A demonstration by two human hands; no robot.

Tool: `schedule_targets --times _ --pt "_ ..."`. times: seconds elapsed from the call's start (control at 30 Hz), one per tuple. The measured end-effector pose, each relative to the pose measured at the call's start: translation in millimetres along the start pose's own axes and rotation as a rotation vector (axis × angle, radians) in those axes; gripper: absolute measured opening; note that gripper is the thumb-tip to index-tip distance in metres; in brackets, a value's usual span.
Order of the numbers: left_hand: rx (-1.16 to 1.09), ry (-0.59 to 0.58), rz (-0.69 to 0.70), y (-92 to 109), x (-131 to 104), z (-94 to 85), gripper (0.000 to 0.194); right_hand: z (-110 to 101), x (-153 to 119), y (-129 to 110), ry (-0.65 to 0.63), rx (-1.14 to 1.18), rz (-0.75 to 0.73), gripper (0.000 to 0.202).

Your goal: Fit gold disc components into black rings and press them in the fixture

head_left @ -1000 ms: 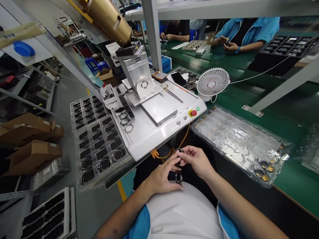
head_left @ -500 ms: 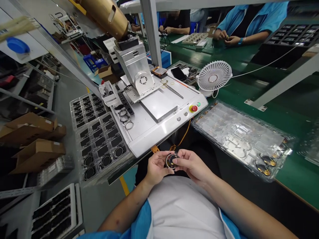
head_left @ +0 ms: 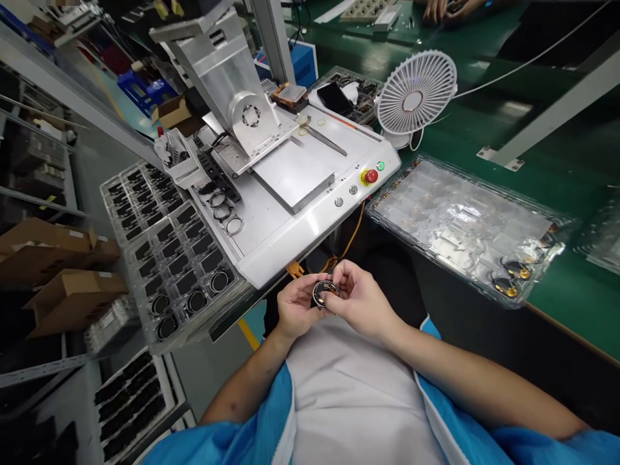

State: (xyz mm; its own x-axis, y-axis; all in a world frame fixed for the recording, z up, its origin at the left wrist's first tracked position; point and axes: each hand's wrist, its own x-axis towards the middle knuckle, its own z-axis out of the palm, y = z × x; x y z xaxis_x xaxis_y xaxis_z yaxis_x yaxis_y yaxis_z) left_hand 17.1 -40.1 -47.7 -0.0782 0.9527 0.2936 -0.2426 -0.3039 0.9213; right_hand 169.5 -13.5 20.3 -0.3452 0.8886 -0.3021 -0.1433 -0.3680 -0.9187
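Observation:
Close to my body, just off the machine's front edge, a round black watch-like part (head_left: 325,294) with a silver rim and small gold-coloured spots is held between my two hands. My left hand (head_left: 296,307) grips it by the left side of its rim. From the right, my right hand (head_left: 361,300) presses its thumb on the part's face, with the fingers curled at the upper edge. The fingertips cover some of the part. Ahead is the white machine (head_left: 281,242) with a flat metal plate (head_left: 293,184) on top.
Left of the machine, a clear tray (head_left: 181,258) holds black screens and round parts. Metal rings (head_left: 234,225), tweezers (head_left: 327,139) and a red stop button (head_left: 371,176) are on the machine. At right are a white fan (head_left: 414,93) and a covered tray (head_left: 460,219). A co-worker's hands (head_left: 448,10) show behind.
The view has tilted down and turned slightly. My right thumb has slid further over the round part's face, and the right fingers are curled more at its edge. Both hands still hold it.

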Motion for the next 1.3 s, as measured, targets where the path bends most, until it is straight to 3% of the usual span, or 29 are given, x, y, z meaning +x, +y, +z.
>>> schedule_targets --times 0.23,0.47,0.67,0.87,1.0,1.13,1.2,1.3 --pt "0.040 0.045 -0.030 -3.0 -0.3 -2.1 0.064 0.4 1.2 -4.5 0.024 -0.037 -0.039 0.030" --pt "0.032 0.032 -0.022 3.0 1.6 -4.1 0.067 -2.7 8.8 -0.7 -0.045 0.156 0.085 0.043" --pt "0.013 0.108 -0.060 5.2 3.7 -0.5 0.060 -20.0 22.2 0.2 -0.203 0.005 0.235 0.050" --pt "0.065 0.065 -0.027 3.2 4.7 0.7 0.062 -17.7 24.6 11.9 -0.178 0.202 0.230 0.062" --pt "0.063 0.144 -0.047 -0.3 3.5 -2.0 0.057 -8.5 29.2 14.4 -0.167 0.227 0.181 0.062" --pt "-0.013 0.265 -0.042 2.4 10.5 -3.9 0.049 -12.5 62.2 -5.9 -0.279 0.038 0.146 0.058" --pt "-0.047 0.272 -0.048 8.6 15.0 -4.4 0.045 -21.9 90.6 -26.4 -0.161 -0.030 0.076 0.057" --pt "-0.055 0.202 -0.116 17.9 17.2 -4.9 0.037 -37.8 135.9 -61.0 0.168 0.006 -0.064 0.052"
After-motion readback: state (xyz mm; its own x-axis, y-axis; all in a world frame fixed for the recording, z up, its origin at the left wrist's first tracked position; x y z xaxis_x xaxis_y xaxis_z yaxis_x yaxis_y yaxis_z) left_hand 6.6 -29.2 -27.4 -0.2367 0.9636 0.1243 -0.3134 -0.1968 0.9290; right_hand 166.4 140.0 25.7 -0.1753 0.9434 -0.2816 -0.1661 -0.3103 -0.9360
